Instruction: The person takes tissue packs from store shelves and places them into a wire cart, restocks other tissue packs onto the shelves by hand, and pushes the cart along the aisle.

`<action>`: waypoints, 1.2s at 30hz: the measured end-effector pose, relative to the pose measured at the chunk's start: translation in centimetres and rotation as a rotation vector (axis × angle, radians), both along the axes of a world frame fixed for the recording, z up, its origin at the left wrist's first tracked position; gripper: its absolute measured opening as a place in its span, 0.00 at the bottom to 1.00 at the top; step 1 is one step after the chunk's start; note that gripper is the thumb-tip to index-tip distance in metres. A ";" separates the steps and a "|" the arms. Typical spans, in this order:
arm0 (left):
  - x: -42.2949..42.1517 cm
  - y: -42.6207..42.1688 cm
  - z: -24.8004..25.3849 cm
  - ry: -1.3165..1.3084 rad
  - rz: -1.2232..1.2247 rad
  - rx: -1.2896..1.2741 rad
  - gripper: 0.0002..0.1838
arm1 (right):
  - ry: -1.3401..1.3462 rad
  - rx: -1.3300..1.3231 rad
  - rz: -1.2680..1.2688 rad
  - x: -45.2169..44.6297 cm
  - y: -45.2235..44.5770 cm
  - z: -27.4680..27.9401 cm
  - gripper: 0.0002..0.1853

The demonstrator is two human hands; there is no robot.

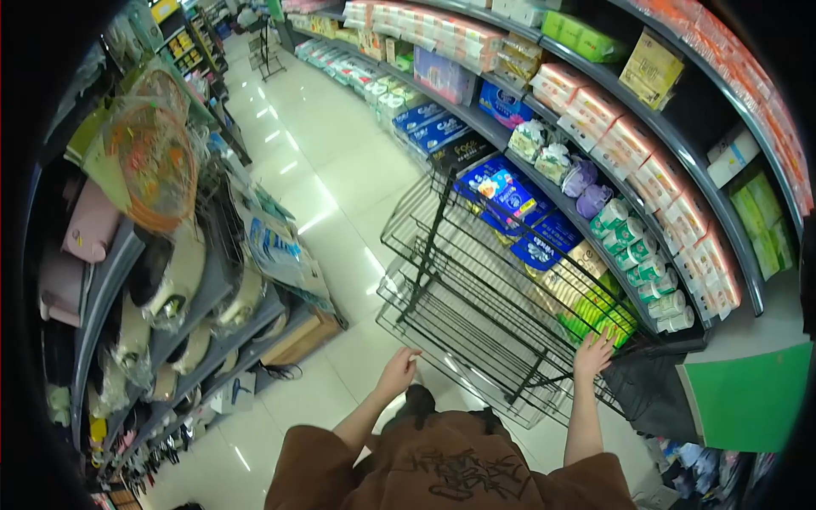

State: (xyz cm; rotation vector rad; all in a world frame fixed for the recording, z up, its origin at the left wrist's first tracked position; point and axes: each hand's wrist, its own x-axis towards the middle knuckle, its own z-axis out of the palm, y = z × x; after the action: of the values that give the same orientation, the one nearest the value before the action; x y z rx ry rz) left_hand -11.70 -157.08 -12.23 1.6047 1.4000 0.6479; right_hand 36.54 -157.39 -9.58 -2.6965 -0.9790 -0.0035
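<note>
A black wire rack (436, 223) with several tiers stands in the aisle before me. My right hand (593, 355) is at its right side, fingers spread, over the wires close to a green pack. Whether it touches the wire I cannot tell. My left hand (399, 372) is just off the rack's near left side, its fingers curled in, and nothing shows in them. Through the rack's right side I see blue tissue packs (503, 192) and bright green packs (599, 313) on the low shelf behind.
On the right, curved shelves (710, 183) carry pink tissue packs (650, 161) and green-and-white rolls (633, 246). Wrapped pans (174, 280) fill the shelves on the left. A green panel (748, 398) is at the near right. The tiled aisle (319, 161) runs away ahead.
</note>
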 end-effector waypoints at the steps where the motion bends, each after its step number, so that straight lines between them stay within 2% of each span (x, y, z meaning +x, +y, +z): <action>1: -2.1 0.3 -0.5 0.003 0.030 0.028 0.14 | 0.101 -0.088 -0.143 -0.8 0.7 -1.0 0.35; 4: -5.8 2.1 -0.2 0.015 0.144 0.011 0.14 | 0.087 -0.267 -0.202 -0.7 1.7 -1.1 0.33; 5: -7.1 3.0 0.2 0.028 0.186 -0.017 0.14 | 0.089 -0.248 -0.180 -0.8 1.6 -1.1 0.32; 8: -7.9 8.1 2.7 -0.111 0.276 0.106 0.17 | 0.035 -0.313 -0.163 -1.2 2.2 -0.2 0.31; 9: -8.3 10.8 2.7 -0.118 0.255 0.151 0.22 | 0.016 -0.328 -0.162 -1.3 2.4 -0.2 0.30; 14: -6.0 27.3 7.6 0.067 0.295 0.512 0.33 | -0.054 -0.326 -0.138 -0.6 2.7 -1.9 0.29; 15: -5.1 30.6 8.1 0.105 0.286 0.550 0.35 | -0.025 -0.289 -0.158 -1.2 3.1 -0.8 0.28; 19: -0.1 40.9 6.7 -0.088 0.095 0.015 0.42 | -0.012 -0.231 -0.191 -1.0 4.1 -0.2 0.28; 20: 1.8 42.4 4.9 -0.108 -0.002 0.097 0.34 | -0.016 -0.218 -0.210 -0.7 4.5 -0.3 0.27; 22: 3.7 45.7 2.7 -0.262 0.031 0.034 0.24 | -0.021 -0.206 -0.235 -0.3 5.5 -0.5 0.27; 24: 6.0 48.4 2.8 -0.273 0.009 0.056 0.21 | 0.002 -0.217 -0.271 0.0 7.1 0.0 0.29; 27: 10.2 53.6 3.2 -0.286 -0.038 0.030 0.20 | -0.001 -0.257 -0.337 1.0 10.4 0.1 0.34; 31: 14.4 59.5 2.5 -0.193 -0.147 -0.031 0.22 | 0.048 -0.239 -0.418 1.2 13.8 1.7 0.34; 34: 17.2 63.3 0.4 -0.268 -0.179 0.042 0.18 | -0.003 -0.207 -0.456 2.9 14.0 -0.8 0.32; 35: 18.1 64.1 1.0 -0.289 -0.177 0.034 0.17 | 0.006 -0.092 -0.465 2.7 14.5 -0.3 0.28; 36: 18.9 64.7 1.5 -0.262 -0.206 0.034 0.17 | -0.091 -0.111 -0.457 2.2 15.2 0.0 0.26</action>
State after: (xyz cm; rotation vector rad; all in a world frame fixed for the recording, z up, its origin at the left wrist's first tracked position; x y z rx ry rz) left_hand 7.16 -92.38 -10.76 1.6004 1.0234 0.7319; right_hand 38.78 -142.16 -9.54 -2.9828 -0.3736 -0.1669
